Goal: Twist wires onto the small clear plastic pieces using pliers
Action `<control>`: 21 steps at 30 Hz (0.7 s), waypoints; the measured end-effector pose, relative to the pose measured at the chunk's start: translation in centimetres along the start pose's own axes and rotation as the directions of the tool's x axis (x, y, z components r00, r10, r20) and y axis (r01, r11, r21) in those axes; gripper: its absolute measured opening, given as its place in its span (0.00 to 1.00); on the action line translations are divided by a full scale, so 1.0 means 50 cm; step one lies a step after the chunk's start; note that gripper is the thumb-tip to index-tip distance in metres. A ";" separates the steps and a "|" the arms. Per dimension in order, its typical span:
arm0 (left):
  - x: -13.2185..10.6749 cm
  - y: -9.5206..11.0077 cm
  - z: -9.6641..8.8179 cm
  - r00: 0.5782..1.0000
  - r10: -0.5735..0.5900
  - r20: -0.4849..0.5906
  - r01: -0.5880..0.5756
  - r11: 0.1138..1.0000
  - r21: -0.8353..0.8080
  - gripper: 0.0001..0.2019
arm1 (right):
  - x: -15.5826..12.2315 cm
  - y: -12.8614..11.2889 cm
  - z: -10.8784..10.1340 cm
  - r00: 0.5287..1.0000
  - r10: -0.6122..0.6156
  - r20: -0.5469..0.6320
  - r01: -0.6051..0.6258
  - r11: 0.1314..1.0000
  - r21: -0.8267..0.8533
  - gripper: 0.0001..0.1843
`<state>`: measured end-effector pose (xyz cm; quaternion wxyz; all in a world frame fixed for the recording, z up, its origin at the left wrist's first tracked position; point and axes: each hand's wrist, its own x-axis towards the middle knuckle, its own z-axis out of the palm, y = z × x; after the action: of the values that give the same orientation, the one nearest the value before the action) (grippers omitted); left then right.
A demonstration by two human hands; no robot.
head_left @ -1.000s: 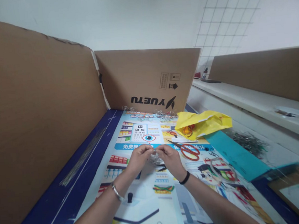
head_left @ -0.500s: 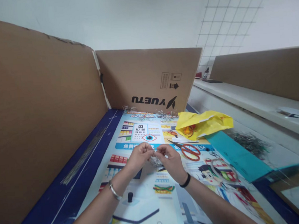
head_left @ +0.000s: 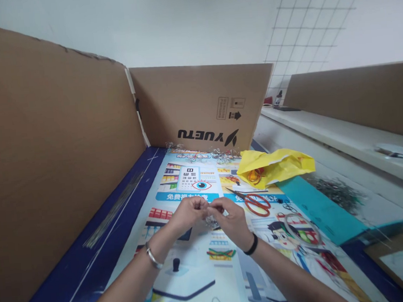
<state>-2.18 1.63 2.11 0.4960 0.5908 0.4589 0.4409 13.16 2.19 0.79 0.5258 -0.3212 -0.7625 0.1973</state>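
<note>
My left hand [head_left: 188, 211] and my right hand [head_left: 229, 218] meet above the printed poster [head_left: 200, 272] in the middle of the table. Both pinch a small silvery wire piece [head_left: 211, 220] between their fingertips; its exact shape is too small to make out. A silver bangle sits on my left wrist, a black band on my right. Red-handled scissors [head_left: 254, 203] lie just right of my right hand. A small bunch of coloured rubber bands [head_left: 220, 253] lies below my hands.
Cardboard walls [head_left: 57, 134] close off the left and back. A yellow plastic bag [head_left: 274, 165] and a teal sheet [head_left: 314, 207] lie to the right, with a heap of metal bits [head_left: 335, 191] beyond. Thin wires [head_left: 112, 214] lie along the left.
My hands have drawn closer together and dropped slightly, still working the small wire piece. Nothing else on the table moved.
</note>
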 end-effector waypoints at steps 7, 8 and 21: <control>-0.001 -0.012 0.001 0.998 0.050 0.045 -0.051 0.999 0.013 0.03 | 0.002 -0.012 0.002 0.978 -0.208 0.015 0.208 0.975 -0.080 0.07; -0.001 -0.012 0.001 0.997 0.056 0.046 -0.057 0.998 0.015 0.03 | 0.002 -0.010 0.003 0.981 -0.193 0.017 0.194 0.978 -0.075 0.07; -0.001 -0.013 -0.016 0.993 0.118 0.002 -0.118 0.985 0.130 0.03 | 0.027 0.031 -0.015 0.947 -0.174 0.270 0.245 0.934 -0.259 0.11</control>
<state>-3.02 1.80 1.57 0.4283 0.6467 0.4521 0.4404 13.97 4.18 0.98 0.3939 -0.2841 -0.8718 0.0641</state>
